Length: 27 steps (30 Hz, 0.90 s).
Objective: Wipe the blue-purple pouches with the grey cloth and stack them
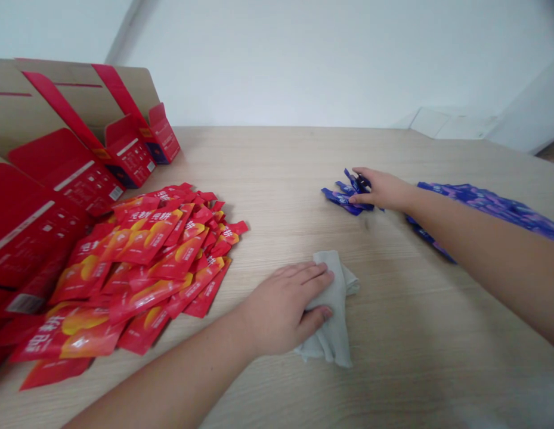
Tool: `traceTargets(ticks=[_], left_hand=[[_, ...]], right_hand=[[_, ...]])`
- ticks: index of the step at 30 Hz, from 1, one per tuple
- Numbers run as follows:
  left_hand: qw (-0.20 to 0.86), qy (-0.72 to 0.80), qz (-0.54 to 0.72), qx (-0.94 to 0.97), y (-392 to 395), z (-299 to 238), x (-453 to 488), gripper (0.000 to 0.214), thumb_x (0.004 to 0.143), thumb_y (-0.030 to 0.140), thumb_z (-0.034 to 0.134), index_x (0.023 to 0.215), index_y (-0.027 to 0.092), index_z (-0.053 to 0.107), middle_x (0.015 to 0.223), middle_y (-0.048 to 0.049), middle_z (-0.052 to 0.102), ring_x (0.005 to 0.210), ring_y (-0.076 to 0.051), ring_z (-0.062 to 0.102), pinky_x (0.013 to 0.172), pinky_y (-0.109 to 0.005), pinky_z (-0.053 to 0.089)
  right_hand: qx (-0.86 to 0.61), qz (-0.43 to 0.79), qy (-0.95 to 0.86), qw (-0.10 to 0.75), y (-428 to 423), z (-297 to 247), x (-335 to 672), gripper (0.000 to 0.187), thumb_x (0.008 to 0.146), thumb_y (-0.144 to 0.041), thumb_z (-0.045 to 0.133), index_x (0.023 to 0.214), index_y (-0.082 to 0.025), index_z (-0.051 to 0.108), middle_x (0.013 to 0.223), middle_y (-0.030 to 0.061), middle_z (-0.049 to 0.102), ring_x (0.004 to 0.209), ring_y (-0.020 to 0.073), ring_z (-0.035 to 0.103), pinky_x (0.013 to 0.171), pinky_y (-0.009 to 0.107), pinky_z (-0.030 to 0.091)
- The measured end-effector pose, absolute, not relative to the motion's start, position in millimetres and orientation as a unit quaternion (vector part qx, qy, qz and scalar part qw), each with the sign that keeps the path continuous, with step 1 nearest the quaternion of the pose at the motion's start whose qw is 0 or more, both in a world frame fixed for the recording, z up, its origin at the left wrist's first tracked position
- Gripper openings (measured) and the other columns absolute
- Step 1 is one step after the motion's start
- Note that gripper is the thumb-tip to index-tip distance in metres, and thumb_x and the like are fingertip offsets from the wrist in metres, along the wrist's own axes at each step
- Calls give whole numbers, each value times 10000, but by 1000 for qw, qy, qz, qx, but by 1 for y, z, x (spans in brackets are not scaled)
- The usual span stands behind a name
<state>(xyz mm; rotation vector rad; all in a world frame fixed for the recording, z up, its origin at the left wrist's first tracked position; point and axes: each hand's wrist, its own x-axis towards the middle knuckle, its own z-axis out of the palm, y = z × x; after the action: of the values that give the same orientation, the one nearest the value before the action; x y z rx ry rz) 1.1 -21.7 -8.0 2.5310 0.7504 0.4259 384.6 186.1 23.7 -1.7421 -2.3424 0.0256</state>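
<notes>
My left hand rests on a folded pale grey cloth in the middle of the table, its fingers and thumb pressing the cloth down. Farther back, my right hand is closed on a small bunch of dark blue sachets, thumb at the near side and forefinger on top. Part of that bunch is hidden under the fingers. A larger spread of blue and purple sachets lies at the right, partly covered by my right forearm.
A heap of red and orange packets fills the left of the wooden table. Behind it stand several open red cardboard boxes with raised flaps. A white wall borders the back edge, with white sheets at the back right corner.
</notes>
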Motion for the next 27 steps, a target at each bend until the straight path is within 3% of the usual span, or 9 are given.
traceTargets(ticks=[14, 17, 20, 22, 24, 27], left_hand=[[233, 274, 152, 921, -22, -8, 0, 610, 1091, 414, 598, 1634, 150, 509, 1691, -131, 525, 1569, -303, 504, 1316, -480, 393], [236, 274, 155, 919, -22, -9, 1, 605, 1085, 405, 613, 1633, 168, 510, 1694, -129, 522, 1573, -306, 499, 1314, -488, 396], [245, 274, 163, 916, -23, -9, 1, 591, 1080, 399, 622, 1623, 189, 516, 1687, -134, 529, 1570, -316, 504, 1307, -513, 408], [257, 282, 179, 907, -24, -10, 0, 634, 1068, 400, 640, 1640, 177, 480, 1694, -160, 512, 1572, -326, 500, 1305, -524, 416], [273, 307, 214, 886, -24, -12, -1, 725, 1062, 414, 648, 1685, 156, 382, 1721, -200, 458, 1592, -343, 470, 1308, -549, 414], [306, 357, 289, 834, -20, -17, -5, 841, 1081, 475, 626, 1740, 167, 203, 1781, -234, 325, 1648, -369, 368, 1318, -609, 382]], right_hand=[[-559, -36, -821, 107, 205, 15, 379, 1030, 827, -731, 778, 1632, -150, 506, 1511, 248, 667, 1349, 497, 643, 1146, 634, 518], [-549, -44, -826, 123, 203, 18, 374, 1028, 801, -738, 790, 1607, -153, 537, 1528, 248, 644, 1411, 501, 583, 1203, 648, 460], [-559, -34, -806, 190, 192, 25, 358, 1019, 787, -749, 795, 1584, -162, 554, 1488, 246, 656, 1416, 497, 566, 1237, 673, 408], [-586, 5, -762, 276, 172, 28, 337, 979, 827, -775, 746, 1595, -209, 528, 1416, 211, 689, 1353, 462, 614, 1200, 658, 452], [-604, 97, -701, 367, 141, 27, 308, 917, 895, -813, 648, 1612, -267, 478, 1384, 163, 699, 1253, 399, 678, 1113, 596, 542], [-550, 276, -662, 427, 79, 17, 256, 897, 920, -907, 516, 1564, -283, 484, 1334, 136, 703, 1123, 342, 716, 993, 535, 613]])
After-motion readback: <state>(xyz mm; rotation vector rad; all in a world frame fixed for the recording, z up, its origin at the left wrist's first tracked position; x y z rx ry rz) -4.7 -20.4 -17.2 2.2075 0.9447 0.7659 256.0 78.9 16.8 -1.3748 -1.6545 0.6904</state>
